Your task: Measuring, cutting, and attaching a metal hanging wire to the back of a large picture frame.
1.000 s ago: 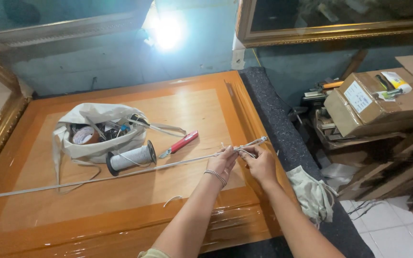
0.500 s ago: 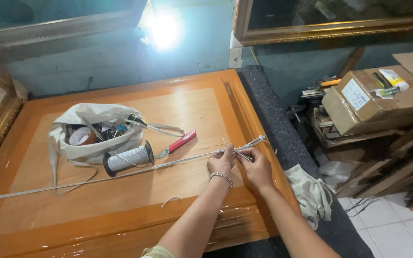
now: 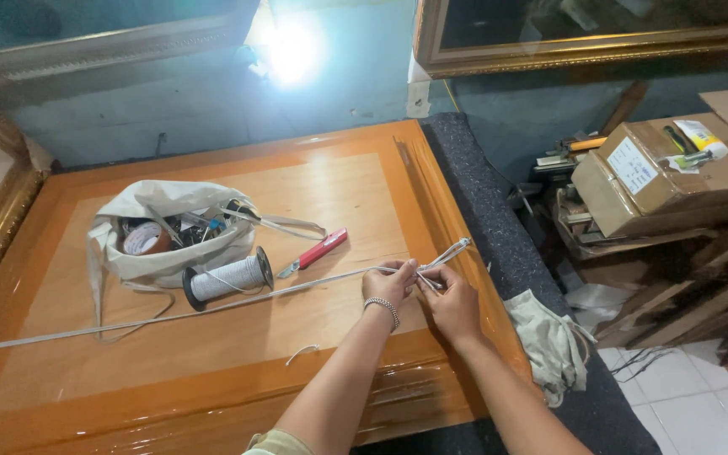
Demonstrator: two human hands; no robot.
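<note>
A long white cord [image 3: 170, 318] runs across the glossy orange wooden panel [image 3: 347, 194] from the left edge to my hands. My left hand [image 3: 389, 282], with a bead bracelet on the wrist, pinches the cord near its right end. My right hand [image 3: 452, 303] grips the same cord just beside it, the two hands touching. The cord's folded end [image 3: 451, 253] sticks out past my fingers toward the panel's right edge. A spool of white cord [image 3: 227, 278] lies left of my hands, and a red-handled tool [image 3: 318, 251] lies beside it.
An open cloth bag [image 3: 162, 232] with tape rolls and small tools sits on the panel's left half. A crumpled cloth [image 3: 549, 341] lies on the dark ledge at right. Cardboard boxes [image 3: 659, 181] and wood scraps stand further right. Gilt frames line the back wall and left side.
Both hands have stayed at the cord's right end, working it with small finger movements. The camera view shifted slightly; nothing else moved.
</note>
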